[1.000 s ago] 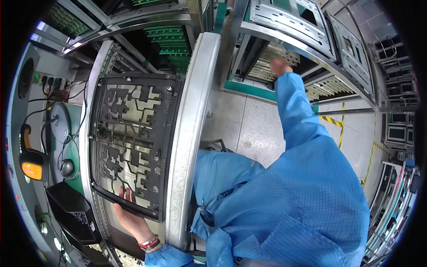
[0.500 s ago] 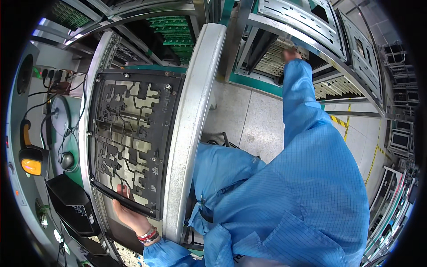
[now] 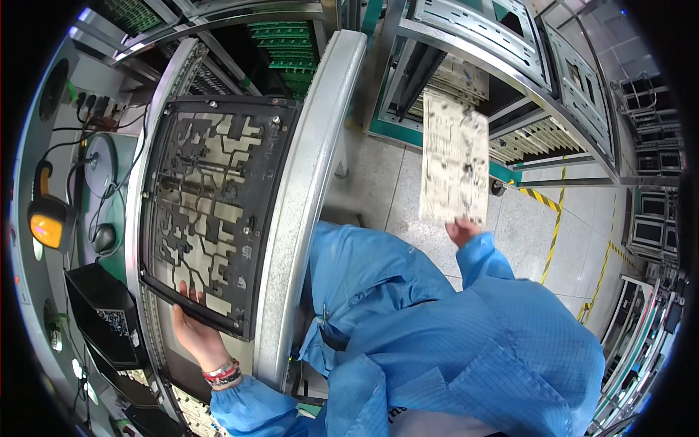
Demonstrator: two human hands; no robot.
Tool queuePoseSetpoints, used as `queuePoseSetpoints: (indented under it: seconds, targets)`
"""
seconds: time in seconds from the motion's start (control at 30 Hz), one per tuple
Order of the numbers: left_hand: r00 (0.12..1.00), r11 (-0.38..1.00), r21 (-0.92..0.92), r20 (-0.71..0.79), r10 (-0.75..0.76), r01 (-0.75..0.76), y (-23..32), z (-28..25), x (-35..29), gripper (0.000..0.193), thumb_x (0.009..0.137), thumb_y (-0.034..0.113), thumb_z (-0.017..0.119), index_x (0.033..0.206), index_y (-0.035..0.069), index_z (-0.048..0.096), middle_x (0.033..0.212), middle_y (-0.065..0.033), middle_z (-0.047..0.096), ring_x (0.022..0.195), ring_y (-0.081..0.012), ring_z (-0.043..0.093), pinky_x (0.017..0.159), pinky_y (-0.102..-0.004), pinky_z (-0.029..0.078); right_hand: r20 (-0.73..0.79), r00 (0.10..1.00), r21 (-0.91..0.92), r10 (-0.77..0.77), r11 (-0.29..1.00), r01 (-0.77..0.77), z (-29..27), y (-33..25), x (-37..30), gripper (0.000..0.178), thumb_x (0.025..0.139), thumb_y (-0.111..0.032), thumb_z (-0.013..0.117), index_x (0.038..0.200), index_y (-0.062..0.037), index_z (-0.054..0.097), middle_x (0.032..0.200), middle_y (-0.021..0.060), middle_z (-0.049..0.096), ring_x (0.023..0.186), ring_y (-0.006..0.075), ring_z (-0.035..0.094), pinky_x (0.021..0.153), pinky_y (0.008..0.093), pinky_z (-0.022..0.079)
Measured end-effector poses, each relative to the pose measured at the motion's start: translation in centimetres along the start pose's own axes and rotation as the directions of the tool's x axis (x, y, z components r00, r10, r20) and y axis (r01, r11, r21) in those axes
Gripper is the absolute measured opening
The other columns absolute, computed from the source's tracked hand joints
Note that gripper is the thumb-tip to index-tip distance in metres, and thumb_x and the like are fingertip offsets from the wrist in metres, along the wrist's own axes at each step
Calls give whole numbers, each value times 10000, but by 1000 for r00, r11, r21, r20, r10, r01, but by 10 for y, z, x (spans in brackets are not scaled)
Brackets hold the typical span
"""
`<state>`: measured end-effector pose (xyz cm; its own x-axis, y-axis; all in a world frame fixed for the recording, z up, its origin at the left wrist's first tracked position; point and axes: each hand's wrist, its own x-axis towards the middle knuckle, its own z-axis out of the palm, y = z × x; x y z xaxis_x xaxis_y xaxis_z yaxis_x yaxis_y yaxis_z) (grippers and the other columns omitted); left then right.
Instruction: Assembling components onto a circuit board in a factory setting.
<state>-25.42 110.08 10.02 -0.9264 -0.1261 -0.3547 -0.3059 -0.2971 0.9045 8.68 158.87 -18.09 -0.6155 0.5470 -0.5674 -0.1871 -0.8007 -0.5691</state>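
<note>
A cream circuit board panel (image 3: pixel 455 164) dotted with small dark parts is in my right hand (image 3: pixel 463 233), whose fingers pinch its near edge. The panel hangs in the air over the floor, just outside a metal rack. My left hand (image 3: pixel 198 339) is at the near edge of a black fixture plate (image 3: pixel 251 218) with irregular cut-outs; its fingers curl over that edge and its palm stays outside. The plate lies across a conveyor between two pale metal rails (image 3: pixel 309 182). Screws stand along the plate's border.
The metal rack (image 3: pixel 495 87) at upper right holds more cream boards (image 3: pixel 535 142) in slots. Green boards (image 3: pixel 284 51) fill a rack at the far end. To the left are an orange and black handheld scanner (image 3: pixel 47 218), cables and a black bin (image 3: pixel 105 324).
My right hand has come back from the rack toward me, drawing out the cream circuit board panel. My left hand stays on the fixture plate's edge; the whole view has shifted slightly.
</note>
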Motion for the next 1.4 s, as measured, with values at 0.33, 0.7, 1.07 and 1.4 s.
queuePoseSetpoints:
  seconds: [0.33,0.7,1.07,1.4]
  targets:
    - [993,983,-144,54,-105,111,-8,-44,-7,454,964,270,356,1347,28,338,1249,-97,453,1163,-238,444,929,-336,375,626,764,-94,158,987,-127,124,-69,-35,885,504,24,571,1359,14,341,1317,192,470,1203,395,449,1023,498,352]
    - [999,966,-256,37,-38,46,3,-60,-43,564,911,209,443,1381,-18,230,1304,-197,422,1145,-288,478,955,-387,393,883,357,-421,306,852,311,489,35,-47,437,818,49,506,1245,-28,460,1163,120,568,964,214,573,744,310,491]
    - [983,949,-257,75,-167,181,-13,-53,-32,578,876,95,448,1395,-8,214,1246,-164,480,1036,-240,551,874,-335,454,553,412,-659,724,682,-315,585,106,-62,382,835,69,508,1197,-52,498,1070,79,610,856,162,604,693,276,516]
    - [993,978,-172,28,-116,119,-8,-59,-32,545,865,78,433,1381,3,275,1206,-136,516,975,-200,577,848,-307,457,572,391,-623,721,692,-363,572,112,-52,398,841,65,497,1225,-38,483,1111,103,604,933,195,602,752,300,509]
